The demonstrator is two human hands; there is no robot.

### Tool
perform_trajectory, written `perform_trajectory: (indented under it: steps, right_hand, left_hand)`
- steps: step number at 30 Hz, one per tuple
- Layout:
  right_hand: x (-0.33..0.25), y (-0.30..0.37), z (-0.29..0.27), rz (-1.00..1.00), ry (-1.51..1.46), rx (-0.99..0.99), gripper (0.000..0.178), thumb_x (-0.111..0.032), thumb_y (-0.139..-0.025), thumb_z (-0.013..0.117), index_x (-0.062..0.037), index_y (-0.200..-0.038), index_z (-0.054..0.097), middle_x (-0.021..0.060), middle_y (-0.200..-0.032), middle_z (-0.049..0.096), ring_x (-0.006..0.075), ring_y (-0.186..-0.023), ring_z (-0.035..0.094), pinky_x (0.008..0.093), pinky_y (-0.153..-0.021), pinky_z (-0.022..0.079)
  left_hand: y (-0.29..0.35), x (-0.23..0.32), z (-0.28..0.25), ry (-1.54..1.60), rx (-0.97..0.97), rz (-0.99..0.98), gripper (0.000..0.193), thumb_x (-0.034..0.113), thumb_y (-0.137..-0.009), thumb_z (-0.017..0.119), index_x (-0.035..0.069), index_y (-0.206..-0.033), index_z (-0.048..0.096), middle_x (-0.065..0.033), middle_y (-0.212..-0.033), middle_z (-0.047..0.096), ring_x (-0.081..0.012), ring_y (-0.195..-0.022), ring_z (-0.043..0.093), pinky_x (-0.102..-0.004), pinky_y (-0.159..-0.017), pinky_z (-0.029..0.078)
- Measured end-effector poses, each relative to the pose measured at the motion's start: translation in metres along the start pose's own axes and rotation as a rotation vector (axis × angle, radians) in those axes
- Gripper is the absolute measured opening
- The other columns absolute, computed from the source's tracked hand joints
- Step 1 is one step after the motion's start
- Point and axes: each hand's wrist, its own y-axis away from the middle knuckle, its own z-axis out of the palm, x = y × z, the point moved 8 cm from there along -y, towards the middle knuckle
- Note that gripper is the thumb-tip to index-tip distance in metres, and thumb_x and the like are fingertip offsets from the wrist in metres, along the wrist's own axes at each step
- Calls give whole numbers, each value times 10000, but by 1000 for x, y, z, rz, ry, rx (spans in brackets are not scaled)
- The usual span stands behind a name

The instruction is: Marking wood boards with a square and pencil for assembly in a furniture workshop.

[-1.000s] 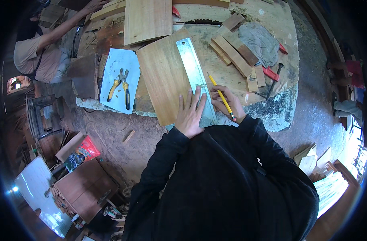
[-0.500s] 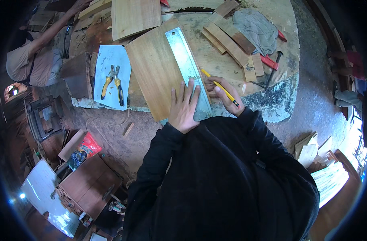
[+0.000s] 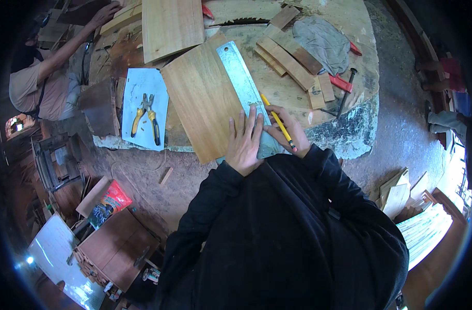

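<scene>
A flat metal straightedge (image 3: 237,70) with a hole in its far end lies along the right side of a wide wooden board (image 3: 197,95). My left hand (image 3: 244,149) rests on the board and the straightedge, palm down with its fingers extended. Close beside it, my right hand (image 3: 293,130) grips a yellow pencil (image 3: 280,122). The pencil slants with its far end at the right edge of the straightedge. The fingers of my right hand are at the metal's near part, where my hands hide some of it.
Yellow-and-black pliers (image 3: 152,124) lie on a pale blue sheet (image 3: 161,90) to the left. Wood offcuts (image 3: 287,59), a grey cloth (image 3: 322,44) and a red-and-black clamp (image 3: 342,85) are at right. A saw blade (image 3: 243,21) shows beyond. Another person's arm (image 3: 70,49) reaches in at far left.
My right hand has come closer to my left, bringing the pencil to the straightedge. The straightedge seems slightly farther right on the board. The whole view has shifted a little.
</scene>
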Motion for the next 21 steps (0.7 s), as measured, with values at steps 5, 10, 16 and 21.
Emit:
perform_trajectory:
  steps: [5, 10, 16, 21]
  right_hand:
    - [-6, 13, -7, -135, 26, 182, 357, -73, -876, 652, -42, -1218, 555, 106, -981, 618, 166, -850, 608, 290, -759, 497]
    - [-37, -4, -75, -469, 677, 592, 318, -75, -882, 638, -40, -1190, 563, 132, -1074, 645, 306, -931, 627, 380, -839, 480]
    - [-26, -36, -83, -459, 912, 507, 455, -138, -852, 652, -58, -1270, 488, 139, -1190, 588, 365, -1123, 521, 435, -940, 421]
    - [-34, -3, -88, -381, 542, 475, 447, -97, -820, 705, -49, -1230, 532, 165, -1114, 609, 367, -1038, 576, 409, -909, 452]
  left_hand:
    - [-1, 0, 6, 18, 59, -3, 1111, 327, -608, 837, 0, -1487, 241, -236, -1578, 119, -470, -1431, 174, -654, -1116, 174]
    - [12, 6, 1, 66, 117, 5, 1133, 299, -574, 869, 50, -1494, 256, -257, -1560, 145, -454, -1418, 213, -623, -1114, 206]
    - [25, 15, -8, -26, 260, 9, 1098, 269, -585, 852, 155, -1511, 274, -216, -1409, 353, -346, -1213, 436, -481, -910, 366]
    - [28, 12, 3, 66, 279, -49, 1020, 224, -591, 826, 168, -1489, 347, -102, -1062, 468, -282, -983, 483, -429, -790, 367]
